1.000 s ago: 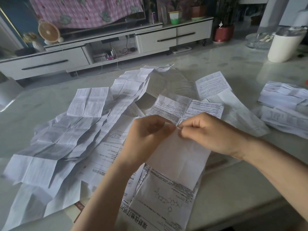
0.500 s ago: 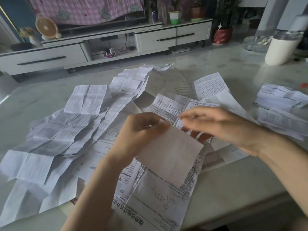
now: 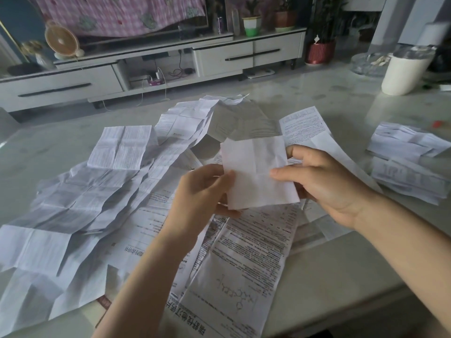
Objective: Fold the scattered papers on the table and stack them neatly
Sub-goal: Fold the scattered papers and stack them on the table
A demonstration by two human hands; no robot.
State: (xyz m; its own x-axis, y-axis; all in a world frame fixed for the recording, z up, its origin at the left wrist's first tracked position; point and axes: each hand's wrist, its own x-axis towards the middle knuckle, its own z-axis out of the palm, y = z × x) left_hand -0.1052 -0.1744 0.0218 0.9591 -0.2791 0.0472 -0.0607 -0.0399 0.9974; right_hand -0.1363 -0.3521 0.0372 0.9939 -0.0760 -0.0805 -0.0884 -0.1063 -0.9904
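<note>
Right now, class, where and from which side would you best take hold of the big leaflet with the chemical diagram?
Probably pinch the chemical-diagram leaflet at its lower right edge, coming from the right: it lies flat on top, and that edge borders bare table, while its left side meets other sheets.

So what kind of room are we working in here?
Probably a home living room: a long white media cabinet with drawers, potted plants on it, and a pink checked cloth hanging above it.

White papers with black print; pink checked cloth; 1 red pot; table perhaps pale grey-green.
</note>
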